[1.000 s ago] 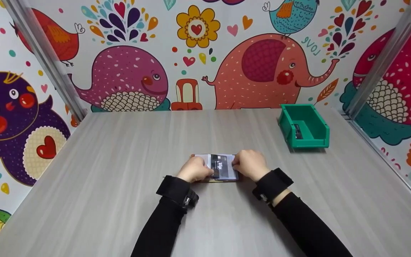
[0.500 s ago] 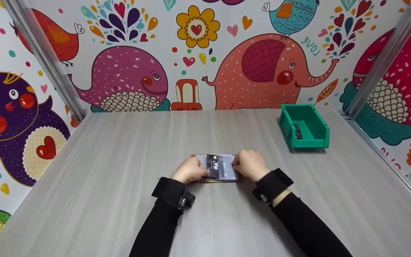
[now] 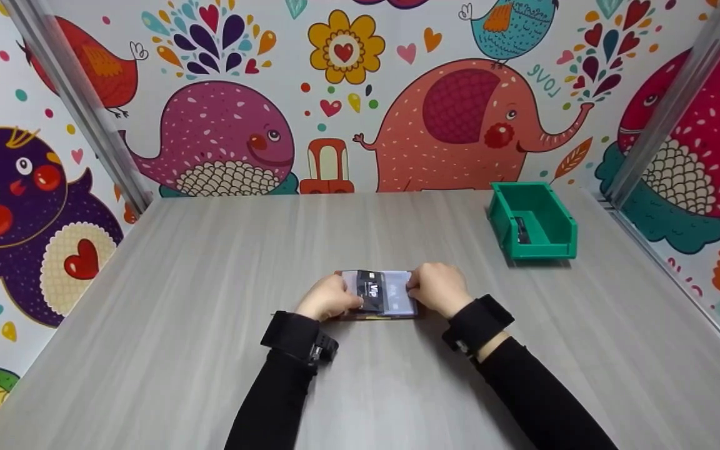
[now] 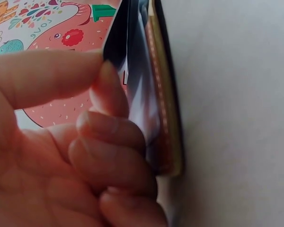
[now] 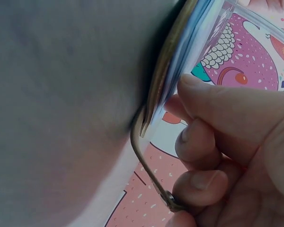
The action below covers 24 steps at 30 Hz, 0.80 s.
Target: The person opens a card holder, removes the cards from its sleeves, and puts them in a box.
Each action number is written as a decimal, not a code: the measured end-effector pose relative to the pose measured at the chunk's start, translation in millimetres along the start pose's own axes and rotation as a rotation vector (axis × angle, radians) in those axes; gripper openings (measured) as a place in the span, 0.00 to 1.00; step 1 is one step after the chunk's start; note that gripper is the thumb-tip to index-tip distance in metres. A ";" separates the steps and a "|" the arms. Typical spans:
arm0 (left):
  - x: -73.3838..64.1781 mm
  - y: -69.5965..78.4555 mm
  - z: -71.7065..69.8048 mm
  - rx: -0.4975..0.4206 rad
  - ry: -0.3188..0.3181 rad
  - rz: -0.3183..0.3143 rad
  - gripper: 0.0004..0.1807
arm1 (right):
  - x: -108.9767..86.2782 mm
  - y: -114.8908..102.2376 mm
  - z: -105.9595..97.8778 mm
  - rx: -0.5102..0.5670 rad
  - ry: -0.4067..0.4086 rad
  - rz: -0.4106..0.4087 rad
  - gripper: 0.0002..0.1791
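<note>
A brown-edged card holder [image 5: 163, 61] with clear plastic sleeves lies unfolded on the table. A black card [image 3: 370, 294] marked "Vip" lies over its middle, with a clear sleeve [image 3: 397, 297] to its right. My left hand [image 3: 329, 297] pinches the card's left edge between thumb and index finger; the left wrist view shows the dark card [image 4: 117, 40] tilted up from the holder. My right hand [image 3: 440, 287] pinches the sleeve's right edge. In the right wrist view, the holder's strap [image 5: 144, 163] with a metal snap reaches its lower fingers. How deep the card sits in the sleeve is unclear.
At the back right of the table [image 3: 222, 262] stands a green open-front bin [image 3: 544, 250], with a small dark card-like piece [image 3: 522, 230] inside at its left wall. Patterned walls [image 3: 335, 125] close off the back and sides.
My left hand has moved a little to the left, and the black card has slid left with it, so more clear sleeve shows on the right. My right hand has stayed in place.
</note>
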<state>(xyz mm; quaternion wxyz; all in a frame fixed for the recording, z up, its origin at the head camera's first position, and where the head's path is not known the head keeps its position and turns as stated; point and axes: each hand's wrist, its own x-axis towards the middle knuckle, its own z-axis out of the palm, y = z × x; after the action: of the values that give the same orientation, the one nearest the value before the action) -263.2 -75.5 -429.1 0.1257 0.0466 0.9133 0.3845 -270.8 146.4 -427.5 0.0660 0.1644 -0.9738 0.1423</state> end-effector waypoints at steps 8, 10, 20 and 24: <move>-1.2 -0.9 -3.2 -0.016 0.004 0.019 0.15 | -0.5 0.5 0.4 0.003 0.006 -0.007 0.06; -1.8 -0.4 -4.2 -0.025 0.005 0.014 0.15 | -0.6 0.4 0.3 0.004 0.007 -0.011 0.06; -3.9 -0.1 -8.7 -0.050 0.022 0.004 0.14 | -0.7 0.8 1.3 0.015 0.010 -0.012 0.05; -4.1 0.3 -11.0 -0.084 0.021 0.007 0.13 | -0.9 0.3 0.5 0.018 0.006 -0.007 0.04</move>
<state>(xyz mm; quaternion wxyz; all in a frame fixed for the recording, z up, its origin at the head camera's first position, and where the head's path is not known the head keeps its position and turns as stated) -262.2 -83.7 -420.6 0.1168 0.0402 0.8974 0.4235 -270.2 146.8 -428.2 0.0679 0.1679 -0.9718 0.1512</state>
